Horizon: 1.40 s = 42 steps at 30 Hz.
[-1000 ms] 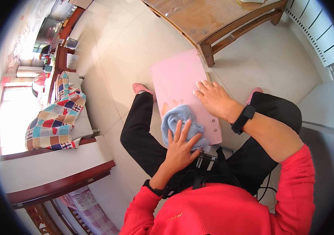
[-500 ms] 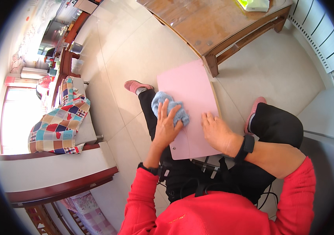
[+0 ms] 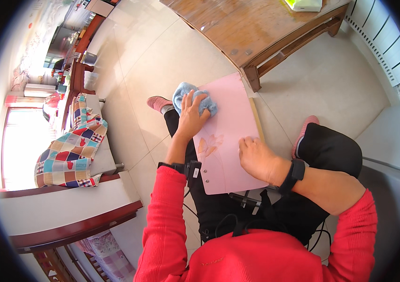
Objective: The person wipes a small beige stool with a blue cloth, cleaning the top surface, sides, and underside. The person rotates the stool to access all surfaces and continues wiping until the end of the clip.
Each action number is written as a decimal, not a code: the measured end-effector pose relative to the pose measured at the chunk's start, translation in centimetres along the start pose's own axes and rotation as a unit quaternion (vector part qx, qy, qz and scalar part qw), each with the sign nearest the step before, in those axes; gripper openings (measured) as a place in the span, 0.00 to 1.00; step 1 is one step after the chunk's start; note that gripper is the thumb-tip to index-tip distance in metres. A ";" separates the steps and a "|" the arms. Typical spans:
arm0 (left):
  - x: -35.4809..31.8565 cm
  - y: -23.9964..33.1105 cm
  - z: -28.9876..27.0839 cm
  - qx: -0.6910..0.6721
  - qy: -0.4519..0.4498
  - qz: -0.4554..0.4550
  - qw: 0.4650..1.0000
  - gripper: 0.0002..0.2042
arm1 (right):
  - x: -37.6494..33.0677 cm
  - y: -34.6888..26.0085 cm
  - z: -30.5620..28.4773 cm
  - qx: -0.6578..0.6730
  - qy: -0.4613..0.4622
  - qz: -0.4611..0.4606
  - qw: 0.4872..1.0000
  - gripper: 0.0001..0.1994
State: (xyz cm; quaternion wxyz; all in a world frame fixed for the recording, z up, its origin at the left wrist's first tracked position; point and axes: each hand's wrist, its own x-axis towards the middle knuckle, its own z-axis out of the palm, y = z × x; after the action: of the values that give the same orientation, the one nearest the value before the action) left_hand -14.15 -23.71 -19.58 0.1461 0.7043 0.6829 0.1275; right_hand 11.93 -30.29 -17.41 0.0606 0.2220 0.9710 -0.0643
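1. a seated person in a red top and black trousers balances a pink board (image 3: pixel 230 136) across the lap, its far end reaching toward a wooden worktop (image 3: pixel 251 28) on the tiled floor (image 3: pixel 162 61).
2. the left hand (image 3: pixel 191 117) lies flat, fingers spread and pressed down on a crumpled light-blue cloth (image 3: pixel 186 94) at the board's far left corner; the hand is not clenched around the cloth, only bearing on it.
3. the right hand (image 3: pixel 256 160), a black band at the wrist, rests palm down with fingers loosely curled on the board's near right part, steadying it without gripping anything.
4. a faint butterfly-like print and two small metal studs mark the near end of the board, close to a black device (image 3: pixel 193 169) clipped at the left wrist.
5. the cloth overhangs the board's corner, just above a foot in a red slipper (image 3: pixel 158 102); judged from this, a push further outward could send it off the edge to the floor.
6. the board has only the knees and one hand under and upon it, so hard pressure at the far corner may well tip or slide it; the worktop's leg stands just beside its far right edge and could catch it.
7. dark cables (image 3: pixel 228 221) hang over the lap below the board and could snag a sleeve.
8. a patchwork blanket (image 3: pixel 70 150) lies over furniture well to the left.
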 end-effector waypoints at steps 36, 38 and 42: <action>-8.6 2.4 -0.6 -0.007 -0.031 0.061 0.998 0.27 | 0.4 0.3 -1.1 0.042 -0.074 0.023 0.996 0.13; -6.1 1.6 -0.2 0.003 -0.023 0.054 0.998 0.26 | 0.4 0.2 -1.0 0.039 -0.050 0.030 0.998 0.13; -1.1 0.6 0.1 0.006 -0.026 0.027 0.999 0.26 | 0.3 0.2 -0.8 0.024 -0.034 0.016 0.999 0.11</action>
State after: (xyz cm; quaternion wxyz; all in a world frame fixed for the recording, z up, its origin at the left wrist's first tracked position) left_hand -13.62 -24.80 -19.48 0.1564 0.7264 0.6603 0.1089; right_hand 11.68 -29.80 -16.65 0.0895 0.2363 0.9630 -0.0939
